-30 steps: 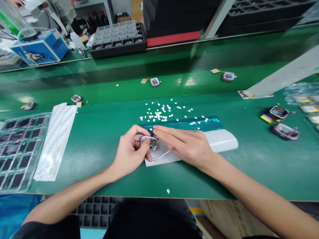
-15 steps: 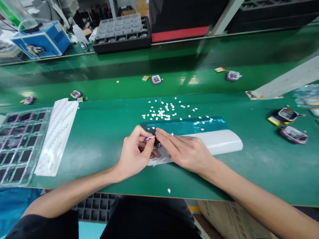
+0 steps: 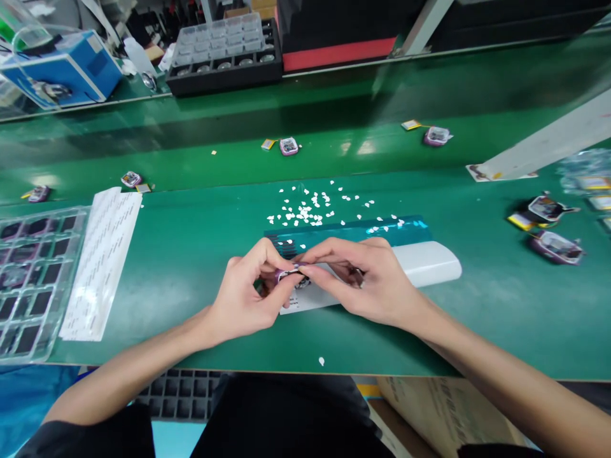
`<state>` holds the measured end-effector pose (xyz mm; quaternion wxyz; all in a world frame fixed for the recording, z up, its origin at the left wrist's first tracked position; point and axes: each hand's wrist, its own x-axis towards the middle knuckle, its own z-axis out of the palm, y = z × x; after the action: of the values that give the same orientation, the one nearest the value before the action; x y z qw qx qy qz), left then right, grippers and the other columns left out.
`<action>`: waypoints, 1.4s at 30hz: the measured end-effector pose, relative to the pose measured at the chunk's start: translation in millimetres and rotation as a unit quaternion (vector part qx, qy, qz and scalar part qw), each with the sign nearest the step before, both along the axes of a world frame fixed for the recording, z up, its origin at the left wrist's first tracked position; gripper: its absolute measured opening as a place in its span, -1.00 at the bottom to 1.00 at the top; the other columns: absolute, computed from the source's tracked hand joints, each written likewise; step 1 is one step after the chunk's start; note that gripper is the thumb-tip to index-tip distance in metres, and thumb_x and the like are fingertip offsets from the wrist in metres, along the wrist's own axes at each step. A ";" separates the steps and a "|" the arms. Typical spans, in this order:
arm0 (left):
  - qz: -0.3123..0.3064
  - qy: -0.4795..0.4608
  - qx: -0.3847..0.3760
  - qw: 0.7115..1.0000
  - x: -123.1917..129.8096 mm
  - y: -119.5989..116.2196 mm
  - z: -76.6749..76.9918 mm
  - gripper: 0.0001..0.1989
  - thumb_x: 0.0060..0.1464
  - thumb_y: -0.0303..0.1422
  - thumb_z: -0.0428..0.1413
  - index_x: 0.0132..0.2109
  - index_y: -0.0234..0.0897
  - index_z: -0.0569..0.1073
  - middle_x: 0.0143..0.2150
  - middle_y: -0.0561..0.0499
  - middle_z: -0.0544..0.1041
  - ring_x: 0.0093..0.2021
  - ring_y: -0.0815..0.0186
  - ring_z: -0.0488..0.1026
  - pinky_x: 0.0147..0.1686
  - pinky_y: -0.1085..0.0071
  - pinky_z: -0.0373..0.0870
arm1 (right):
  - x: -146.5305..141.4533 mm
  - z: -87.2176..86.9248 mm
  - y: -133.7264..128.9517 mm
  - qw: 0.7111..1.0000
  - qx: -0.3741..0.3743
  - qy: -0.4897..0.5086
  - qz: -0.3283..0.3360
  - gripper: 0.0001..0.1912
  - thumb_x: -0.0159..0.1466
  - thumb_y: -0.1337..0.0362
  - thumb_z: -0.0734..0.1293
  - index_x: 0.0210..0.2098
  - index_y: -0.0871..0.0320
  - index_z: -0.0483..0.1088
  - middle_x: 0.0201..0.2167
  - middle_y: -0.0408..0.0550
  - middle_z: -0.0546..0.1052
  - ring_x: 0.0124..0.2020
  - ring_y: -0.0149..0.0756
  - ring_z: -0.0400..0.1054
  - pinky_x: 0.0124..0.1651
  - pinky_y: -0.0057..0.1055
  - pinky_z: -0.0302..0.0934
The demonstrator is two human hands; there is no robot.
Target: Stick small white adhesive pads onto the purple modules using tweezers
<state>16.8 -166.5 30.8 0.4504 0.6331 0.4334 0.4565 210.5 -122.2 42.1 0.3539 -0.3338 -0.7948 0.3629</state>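
Head view: both hands meet at the front middle of the green bench. Left hand and right hand both pinch one small purple module, thumb and forefinger closed on it from either side. It sits just above a white sheet, lifted or touching, can't tell; fingers hide most of it. What shows: purple casing rim, pale top edge, dark innards with small specks.

Counts:
- Modules elsewhere: four on the green belt behind, namely one far left, one, one centre, one right. Two more on the bench at right. Most have a yellow tab beside them.
- White chips: several dozen scattered just beyond the hands, too small to count exactly. One stray at the near edge.
- One teal film strip across the bench, touching a white pad under the right hand.
- One clear tray with dark cells at left, one label sheet just beside it.
- One black tray with clear lid and one blue box at the back.
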 end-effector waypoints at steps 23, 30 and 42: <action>-0.145 0.334 -0.064 0.929 -23.4 25.9 28.9 -0.87 0.21 -0.43 0.08 -0.28 -0.28 0.52 -0.63 0.17 0.42 -0.65 0.46 0.22 -0.58 0.49 0.10 | 3.7 1.0 22.9 0.954 -0.267 0.092 -0.103 -0.77 0.25 0.15 0.46 -0.38 0.20 0.58 -0.31 0.04 0.65 -0.39 -0.25 0.58 -0.38 -0.41 0.54; -0.149 0.325 -0.092 0.929 -26.8 28.8 29.2 -0.87 0.18 -0.41 0.09 -0.28 -0.29 0.53 -0.59 0.11 0.51 -0.63 0.43 0.26 -0.59 0.48 0.09 | 1.2 -16.2 26.1 0.918 -0.395 0.024 0.024 -0.60 0.20 0.00 0.49 -0.50 0.24 0.55 -0.43 0.07 0.64 -0.49 -0.29 0.56 -0.38 -0.48 0.53; -0.156 0.330 -0.060 0.929 -25.9 31.1 27.8 -0.90 0.15 -0.43 0.08 -0.33 -0.28 0.47 -0.64 0.18 0.41 -0.65 0.46 0.09 -0.59 0.49 0.06 | -3.0 -23.0 23.5 0.920 -0.391 0.016 0.028 -0.57 0.26 -0.01 0.45 -0.47 0.27 0.56 -0.43 0.08 0.64 -0.49 -0.30 0.57 -0.39 -0.50 0.52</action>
<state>-9.1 -135.4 58.6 0.3842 0.7796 0.4801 0.1186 207.5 -98.7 19.1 0.1978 -0.4169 -0.5930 0.6598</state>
